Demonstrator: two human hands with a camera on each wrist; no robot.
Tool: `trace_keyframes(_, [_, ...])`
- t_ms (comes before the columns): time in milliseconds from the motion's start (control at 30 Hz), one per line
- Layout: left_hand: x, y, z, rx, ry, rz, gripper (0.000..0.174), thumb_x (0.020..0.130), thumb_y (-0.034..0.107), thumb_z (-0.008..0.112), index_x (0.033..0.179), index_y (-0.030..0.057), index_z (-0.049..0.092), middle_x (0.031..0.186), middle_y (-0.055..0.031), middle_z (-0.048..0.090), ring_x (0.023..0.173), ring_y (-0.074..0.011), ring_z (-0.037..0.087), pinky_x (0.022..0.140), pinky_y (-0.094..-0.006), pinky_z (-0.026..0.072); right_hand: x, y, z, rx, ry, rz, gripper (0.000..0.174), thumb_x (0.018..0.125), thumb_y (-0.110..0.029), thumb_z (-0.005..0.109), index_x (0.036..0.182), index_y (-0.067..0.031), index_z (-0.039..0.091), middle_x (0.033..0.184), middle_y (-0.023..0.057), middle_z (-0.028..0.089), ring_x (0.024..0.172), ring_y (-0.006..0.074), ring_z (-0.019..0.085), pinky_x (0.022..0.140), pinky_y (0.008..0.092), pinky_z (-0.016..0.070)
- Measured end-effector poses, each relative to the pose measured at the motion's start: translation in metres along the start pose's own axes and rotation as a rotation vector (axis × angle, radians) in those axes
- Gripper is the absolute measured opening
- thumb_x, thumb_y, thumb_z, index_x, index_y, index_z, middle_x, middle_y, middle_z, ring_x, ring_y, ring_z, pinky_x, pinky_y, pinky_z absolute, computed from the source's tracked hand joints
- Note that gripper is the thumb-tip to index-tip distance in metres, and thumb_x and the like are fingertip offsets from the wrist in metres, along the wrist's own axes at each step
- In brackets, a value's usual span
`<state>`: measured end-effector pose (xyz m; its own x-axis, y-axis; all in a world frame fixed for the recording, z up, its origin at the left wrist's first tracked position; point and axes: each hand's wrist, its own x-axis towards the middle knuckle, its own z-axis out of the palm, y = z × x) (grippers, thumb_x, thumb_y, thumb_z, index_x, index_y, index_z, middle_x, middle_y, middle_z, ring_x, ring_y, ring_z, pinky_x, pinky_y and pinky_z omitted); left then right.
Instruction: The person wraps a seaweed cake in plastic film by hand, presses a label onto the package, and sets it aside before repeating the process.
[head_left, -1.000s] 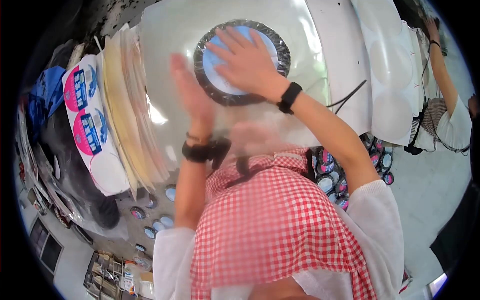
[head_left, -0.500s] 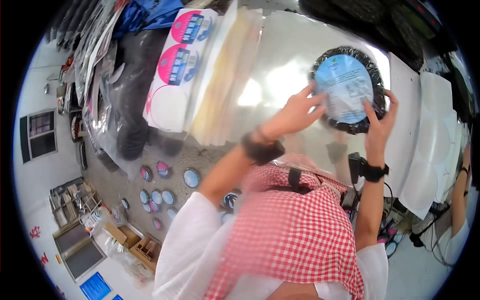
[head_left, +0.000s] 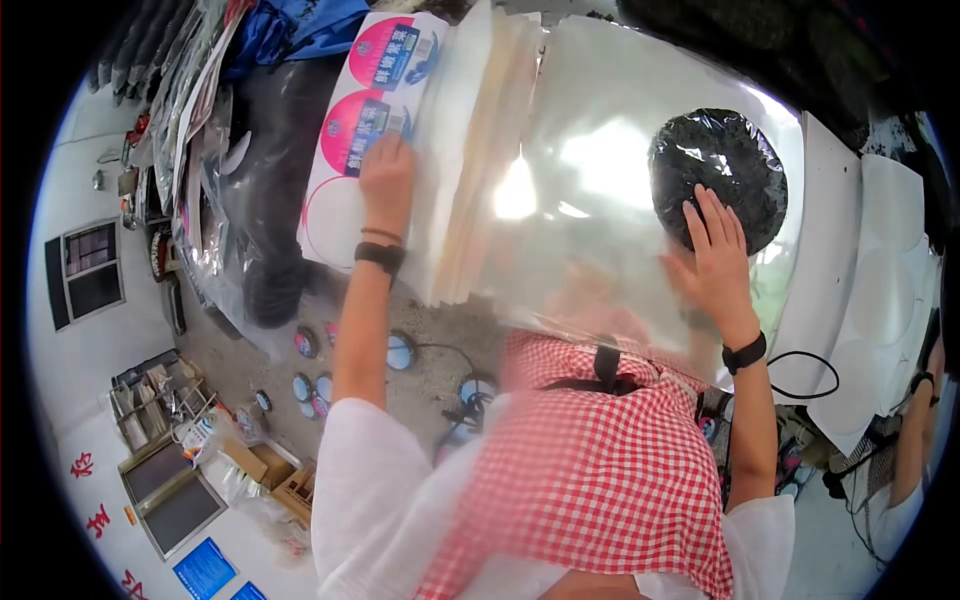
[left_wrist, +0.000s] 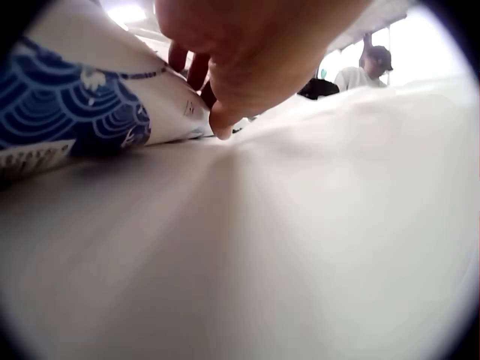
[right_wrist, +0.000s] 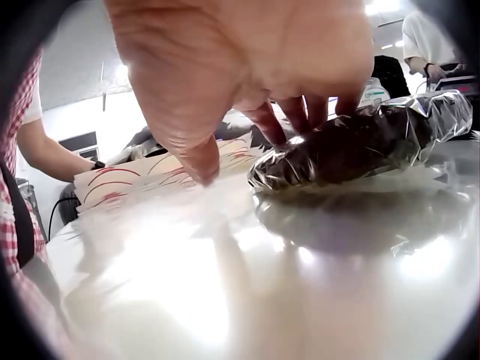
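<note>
While the right hand [head_left: 712,265] is resting on one dark round package [head_left: 722,160] at the far right of the shiny work surface [head_left: 580,90], the left hand [head_left: 388,182] is touching one label sheet [head_left: 320,238] well over on the left. Two pink-and-blue printed labels are showing on that sheet, a far label [head_left: 388,55] and a near label [head_left: 345,130], and one blank circle [head_left: 335,220] is lying nearest the person. The left forearm is pointing away from the body, its hand palm down, and its fingers are curling at the right edge of the near label; whether they are pinching it I cannot tell, as the hand is hiding its own fingertips. The right hand is staying wide: four fingers are stretching onto the near part of the package's film-wrapped top, and the thumb is pointing left, apart from the package. The package is lying flat, with the film gleaming. One stack of white and yellowish sheets [head_left: 480,160] is standing between the label sheet and the work surface. Two dark wristbands are circling the wrists, one on the left [head_left: 380,257] and one on the right [head_left: 744,354], and one checked apron [head_left: 590,470] is covering the person's front.
</note>
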<state>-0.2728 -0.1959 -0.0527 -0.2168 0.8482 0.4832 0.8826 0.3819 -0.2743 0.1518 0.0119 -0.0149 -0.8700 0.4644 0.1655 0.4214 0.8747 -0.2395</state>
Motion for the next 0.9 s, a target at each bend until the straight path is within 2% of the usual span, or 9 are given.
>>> trace_keyframes(167, [0.003, 0.0, 0.01, 0.198, -0.055, -0.009, 0.007, 0.083, 0.013, 0.066, 0.085, 0.0063, 0.067, 0.105, -0.0033, 0.069, 0.09, -0.0223, 0.067, 0.072, -0.035, 0.054, 0.001, -0.001, -0.006, 0.037, -0.024, 0.016, 0.064, 0.079, -0.024, 0.071, 0.135, -0.0018, 0.047, 0.149, 0.015, 0.039, 0.138, 0.0299, 0.036, 0.113, 0.0457, 0.0284])
trace_keyframes(400, [0.015, -0.047, -0.002, -0.231, -0.025, -0.543, 0.015, 0.085, 0.019, 0.065, 0.09, 0.007, 0.072, 0.089, -0.0112, 0.071, 0.079, -0.027, 0.068, 0.068, -0.0334, 0.0524, 0.001, -0.005, -0.005, 0.047, -0.004, 0.024, 0.062, 0.078, -0.02, 0.071, 0.133, -0.0019, 0.049, 0.149, 0.0155, 0.038, 0.137, 0.0298, 0.037, 0.113, 0.0464, 0.0284])
trace_keyframes(500, [-0.001, -0.107, -0.022, -1.096, 0.015, -1.074, 0.018, 0.088, 0.017, 0.065, 0.089, -0.0002, 0.07, 0.069, -0.0011, 0.061, 0.065, -0.0063, 0.053, 0.054, -0.0256, 0.0406, -0.003, 0.004, -0.013, 0.148, 0.039, 0.011, 0.061, 0.079, -0.021, 0.07, 0.133, -0.0025, 0.049, 0.149, 0.0164, 0.038, 0.135, 0.033, 0.039, 0.112, 0.047, 0.0297])
trace_keyframes(533, [-0.015, -0.138, -0.046, -1.187, -0.01, -1.006, 0.012, 0.091, 0.012, 0.062, 0.086, 0.0021, 0.067, 0.072, 0.0008, 0.059, 0.069, -0.007, 0.055, 0.056, -0.023, 0.0401, -0.007, 0.01, -0.018, 0.125, 0.138, 0.079, 0.061, 0.08, -0.022, 0.07, 0.134, -0.0034, 0.05, 0.148, 0.0172, 0.039, 0.134, 0.0347, 0.039, 0.111, 0.0475, 0.0302])
trace_keyframes(567, [-0.027, -0.177, -0.074, -1.752, 0.214, -1.395, 0.007, 0.091, 0.008, 0.059, 0.089, 0.0027, 0.064, 0.077, 0.0015, 0.057, 0.074, -0.0088, 0.057, 0.063, -0.022, 0.0447, -0.012, 0.017, -0.022, 0.092, 0.233, 0.155, 0.06, 0.08, -0.024, 0.07, 0.134, -0.0042, 0.05, 0.147, 0.0181, 0.039, 0.133, 0.0364, 0.039, 0.11, 0.0479, 0.0308])
trace_keyframes(600, [-0.078, -0.28, -0.071, -1.993, -0.075, -1.266, 0.009, 0.092, 0.009, 0.059, 0.096, 0.0011, 0.062, 0.087, -0.0025, 0.061, 0.081, -0.0141, 0.06, 0.072, -0.025, 0.0496, -0.017, 0.027, -0.03, 0.046, 0.326, 0.232, 0.06, 0.081, -0.025, 0.07, 0.134, -0.005, 0.05, 0.147, 0.0189, 0.039, 0.131, 0.0382, 0.04, 0.11, 0.0483, 0.0313])
trace_keyframes(667, [0.016, -0.161, -0.194, -1.764, 0.576, -1.478, 0.022, 0.097, 0.016, 0.054, 0.096, -0.005, 0.059, 0.104, -0.0149, 0.064, 0.086, -0.0255, 0.063, 0.074, -0.0342, 0.052, -0.03, 0.053, -0.027, 0.028, 0.406, 0.453, 0.062, 0.084, -0.033, 0.069, 0.137, -0.0089, 0.047, 0.143, 0.0236, 0.041, 0.131, 0.0404, 0.039, 0.107, 0.0504, 0.0319])
trace_keyframes(733, [0.042, -0.083, -0.217, -1.522, 0.607, -1.155, 0.021, 0.098, 0.013, 0.051, 0.107, -0.0047, 0.054, 0.114, -0.0163, 0.059, 0.098, -0.028, 0.058, 0.081, -0.0362, 0.0495, -0.032, 0.079, -0.013, 0.411, 0.382, 0.529, 0.068, 0.085, -0.037, 0.069, 0.142, -0.013, 0.041, 0.134, 0.024, 0.046, 0.125, 0.0394, 0.043, 0.105, 0.05, 0.0351])
trace_keyframes(900, [0.079, 0.192, -0.164, -0.852, 0.205, -0.053, 0.04, 0.098, 0.007, 0.044, 0.137, -0.0039, 0.042, 0.139, -0.0198, 0.047, 0.128, -0.0343, 0.046, 0.1, -0.0413, 0.0434, -0.015, 0.065, -0.018, 1.406, 0.423, 0.742, 0.067, 0.079, -0.003, 0.074, 0.139, -0.0084, 0.043, 0.112, 0.0112, 0.057, 0.101, 0.0168, 0.058, 0.084, 0.0301, 0.051])
